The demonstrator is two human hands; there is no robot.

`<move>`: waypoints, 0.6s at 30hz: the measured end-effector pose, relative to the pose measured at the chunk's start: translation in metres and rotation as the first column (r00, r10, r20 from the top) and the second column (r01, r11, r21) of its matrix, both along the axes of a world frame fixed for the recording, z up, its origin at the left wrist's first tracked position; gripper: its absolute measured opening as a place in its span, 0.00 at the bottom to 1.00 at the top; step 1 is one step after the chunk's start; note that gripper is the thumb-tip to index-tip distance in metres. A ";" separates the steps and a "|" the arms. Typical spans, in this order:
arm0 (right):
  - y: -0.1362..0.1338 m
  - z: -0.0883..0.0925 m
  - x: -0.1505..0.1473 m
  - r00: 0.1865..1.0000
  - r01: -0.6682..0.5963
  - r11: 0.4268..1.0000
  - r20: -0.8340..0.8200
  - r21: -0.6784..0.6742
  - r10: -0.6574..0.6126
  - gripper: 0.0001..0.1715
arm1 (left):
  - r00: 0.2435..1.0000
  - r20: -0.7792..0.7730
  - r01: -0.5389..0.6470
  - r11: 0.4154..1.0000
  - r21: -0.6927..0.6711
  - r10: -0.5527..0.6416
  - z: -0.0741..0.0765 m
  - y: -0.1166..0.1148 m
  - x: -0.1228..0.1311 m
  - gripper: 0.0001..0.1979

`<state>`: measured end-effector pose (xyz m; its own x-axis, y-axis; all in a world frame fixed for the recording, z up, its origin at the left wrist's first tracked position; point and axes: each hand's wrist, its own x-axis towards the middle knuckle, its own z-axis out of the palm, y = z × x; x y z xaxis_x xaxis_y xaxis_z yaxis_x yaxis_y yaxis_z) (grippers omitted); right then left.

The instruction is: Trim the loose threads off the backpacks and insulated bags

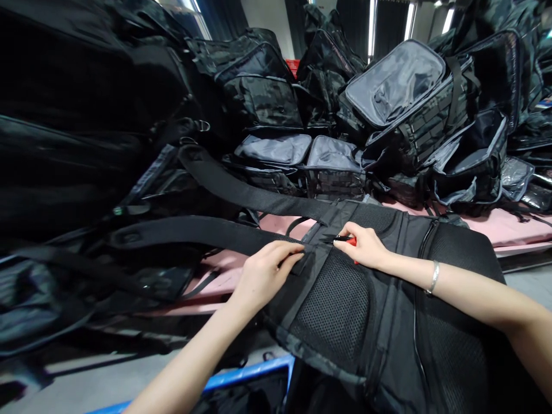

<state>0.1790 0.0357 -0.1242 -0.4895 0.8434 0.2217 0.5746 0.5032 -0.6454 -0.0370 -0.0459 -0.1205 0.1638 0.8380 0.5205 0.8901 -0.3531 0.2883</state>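
Padded strap is touched by curled left hand, grip unclear; pointed snips are grasped in right hand

A: ok what kind of place is this, somebody's house?
B: nah, looks like a bag workshop or factory floor. Dark bags heaped all over, loads of lookalikes, some gaping open with grey linings, a long pink worktable, blue-rimmed bin below, red-handled snips out, strip lights up top

A pink table bears a backpack and open bags.
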 end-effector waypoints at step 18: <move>0.004 -0.003 0.006 0.997 0.051 0.998 -0.059 -0.023 -0.052 0.09 | 0.998 -0.029 -0.043 0.992 0.120 0.047 -0.005 -0.038 0.013 0.14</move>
<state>0.1848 0.0395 -0.1271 -0.4316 0.8720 0.2308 0.5598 0.4596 -0.6895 -0.0243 -0.0834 -0.1252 0.1451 0.7772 0.6123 0.9137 -0.3426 0.2184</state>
